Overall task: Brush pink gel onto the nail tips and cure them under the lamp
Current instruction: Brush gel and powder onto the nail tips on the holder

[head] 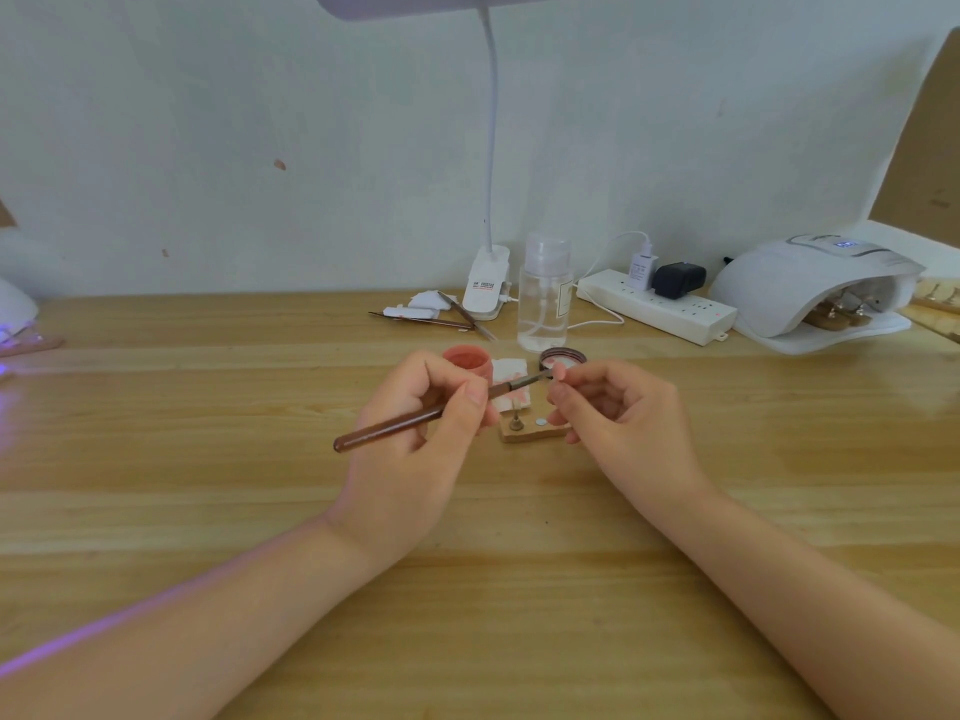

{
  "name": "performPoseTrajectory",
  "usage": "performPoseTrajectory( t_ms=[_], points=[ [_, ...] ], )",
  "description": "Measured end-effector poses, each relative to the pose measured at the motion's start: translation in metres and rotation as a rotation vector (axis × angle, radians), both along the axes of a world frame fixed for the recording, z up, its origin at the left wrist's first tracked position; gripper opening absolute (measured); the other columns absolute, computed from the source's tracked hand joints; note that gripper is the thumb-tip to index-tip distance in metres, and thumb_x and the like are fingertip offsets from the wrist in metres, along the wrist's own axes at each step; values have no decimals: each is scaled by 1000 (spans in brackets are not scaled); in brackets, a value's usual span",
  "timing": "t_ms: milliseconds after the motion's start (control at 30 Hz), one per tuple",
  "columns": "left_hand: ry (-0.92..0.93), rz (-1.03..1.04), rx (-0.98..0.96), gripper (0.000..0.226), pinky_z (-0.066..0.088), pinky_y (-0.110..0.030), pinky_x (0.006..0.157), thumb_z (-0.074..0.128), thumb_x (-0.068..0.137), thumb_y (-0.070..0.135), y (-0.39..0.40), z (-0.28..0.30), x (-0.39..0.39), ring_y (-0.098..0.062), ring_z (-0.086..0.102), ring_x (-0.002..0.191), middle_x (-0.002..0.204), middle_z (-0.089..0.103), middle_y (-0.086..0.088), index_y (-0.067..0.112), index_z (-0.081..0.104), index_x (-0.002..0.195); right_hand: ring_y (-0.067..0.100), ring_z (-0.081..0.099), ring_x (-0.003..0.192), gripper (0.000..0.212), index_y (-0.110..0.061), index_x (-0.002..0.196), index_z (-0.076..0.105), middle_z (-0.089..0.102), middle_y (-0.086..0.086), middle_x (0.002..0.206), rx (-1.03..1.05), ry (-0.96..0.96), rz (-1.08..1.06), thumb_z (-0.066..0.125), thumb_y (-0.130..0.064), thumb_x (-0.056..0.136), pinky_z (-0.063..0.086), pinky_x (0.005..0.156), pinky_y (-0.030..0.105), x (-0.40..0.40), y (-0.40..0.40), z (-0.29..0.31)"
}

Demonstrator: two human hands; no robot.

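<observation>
**Me:** My left grip [415, 407] is pinched round the brush [395, 426], handle trailing toward eight o'clock, bristle end up at two o'clock. My right grip [613, 402] pinches a nail tip [559, 373] between thumb and forefinger, and the bristles meet it there.

**Partner:** Where's the gel?

**Me:** The open pink gel jar [467, 360] stands just behind my left knuckles at twelve o'clock, its lid [562, 359] beside it, a stained wipe [511, 389] between them. Under my hands sits the wooden holder [530, 432], with one stand [516, 419] on it and one bare spot.

**Partner:** How far along are we?

**Me:** Midway, I reckon. The curing lamp [815, 288] at two o'clock on the tabletop [260, 485] already shelters some holders, though I can't tell whether those carry coated tips. This tip is being coated; curing remains.
</observation>
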State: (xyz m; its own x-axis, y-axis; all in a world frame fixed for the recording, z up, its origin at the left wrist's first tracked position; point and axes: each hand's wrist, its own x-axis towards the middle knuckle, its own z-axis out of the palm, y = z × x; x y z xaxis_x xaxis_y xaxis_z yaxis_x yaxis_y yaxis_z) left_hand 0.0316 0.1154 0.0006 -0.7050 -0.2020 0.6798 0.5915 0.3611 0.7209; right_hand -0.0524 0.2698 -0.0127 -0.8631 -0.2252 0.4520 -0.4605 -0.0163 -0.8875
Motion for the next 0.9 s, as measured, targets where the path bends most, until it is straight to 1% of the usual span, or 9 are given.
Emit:
performPoseTrajectory(
  t_ms=[100, 167, 267, 333, 467, 600, 667, 767, 900],
  points=[
    [-27, 3, 20, 10, 50, -22, 80, 57, 87, 34, 0, -2, -2, -10, 65, 98, 81, 70, 11, 37, 62, 79, 18, 68, 67, 15, -26, 78, 67, 69, 2, 72, 8, 35, -15, 71, -12, 83, 54, 59, 23, 1, 0, 0],
    [-55, -14, 6, 9, 51, -28, 82, 56, 87, 36, 0, -3, -2, -17, 65, 102, 83, 70, 8, 38, 62, 80, 17, 68, 68, 15, -27, 79, 67, 69, 1, 72, 18, 61, -28, 71, -12, 83, 54, 61, 23, 2, 0, 0],
    [-34, -25, -37, 11, 47, -14, 73, 53, 85, 33, 0, -2, 0, -2, 64, 80, 75, 69, 9, 29, 58, 77, 15, 68, 68, 13, -24, 82, 67, 70, 0, 72, 35, 66, -47, 70, -12, 83, 54, 61, 23, 0, 1, -1],
    [-18, -25, -42, 13, 47, -13, 69, 53, 85, 31, -1, 0, 2, -2, 62, 70, 71, 68, 9, 22, 56, 76, 13, 67, 67, 14, -26, 81, 67, 69, -4, 70, 41, 81, -76, 70, -12, 83, 53, 62, 21, -1, 1, -2],
    [-8, 52, -53, 9, 48, -17, 76, 58, 87, 26, -3, 3, 1, -2, 65, 88, 78, 69, 9, 28, 57, 78, 1, 63, 68, 26, -34, 83, 66, 69, -15, 76, 135, 191, -141, 69, -9, 84, 50, 64, 15, -2, 1, -2],
    [-33, 93, -138, 10, 45, -8, 79, 59, 86, 17, 0, 3, 1, 1, 62, 104, 93, 71, 6, 27, 61, 88, -5, 62, 70, 34, -41, 83, 63, 66, -28, 80, 190, 252, -169, 69, -8, 84, 43, 62, 6, -2, 1, -2],
    [-12, 101, -183, 15, 43, -7, 82, 60, 85, 16, 2, 4, 2, 1, 61, 107, 97, 71, 6, 30, 61, 90, -5, 62, 70, 32, -39, 83, 64, 66, -27, 76, 198, 269, -182, 69, -7, 84, 43, 62, 6, -3, 2, -3],
    [35, 101, -244, 26, 44, -13, 87, 61, 85, 13, 4, 4, 4, -4, 62, 107, 94, 72, 8, 38, 58, 92, 1, 63, 71, 22, -26, 88, 70, 69, -16, 80, 202, 285, -202, 68, -5, 84, 50, 66, 15, -5, 2, -5],
    [20, 136, -286, 20, 42, -8, 82, 62, 83, 13, 4, 3, 3, 6, 61, 99, 91, 70, 11, 32, 60, 89, 3, 63, 71, 16, -20, 91, 72, 70, -11, 82, 212, 285, -212, 68, -6, 84, 52, 68, 20, -6, 2, -5]
  ],
)
